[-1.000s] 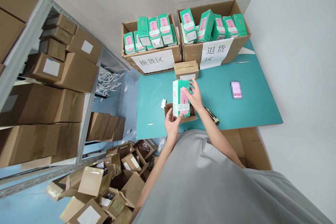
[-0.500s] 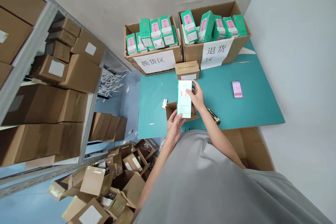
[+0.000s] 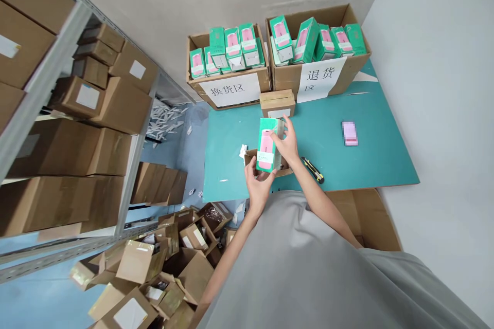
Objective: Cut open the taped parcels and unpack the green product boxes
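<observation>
Between my hands is a green product box (image 3: 266,145) with a pink item pictured on its front, held tilted above the table. My left hand (image 3: 259,185) grips its lower end, thumb and fingers at either side. My right hand (image 3: 286,141) holds the upper right side, its thumb on the box's edge. Below the green box stands an open small cardboard box (image 3: 285,169), mostly hidden by it and my hands. A yellow-and-black utility knife (image 3: 313,170) lies on the table, close to my right forearm.
Two cartons with paper signs, the left carton (image 3: 266,82) and right carton (image 3: 287,81), hold several green boxes at the back. A closed small carton (image 3: 277,104) stands before them. A phone-like object (image 3: 350,133) lies right on the teal table (image 3: 378,159). Discarded cartons (image 3: 135,262) cover the floor.
The green box has been turned in my hands: its pale printed side faced me before, and now the green side with the pink picture does. My fingers have shifted on it.
</observation>
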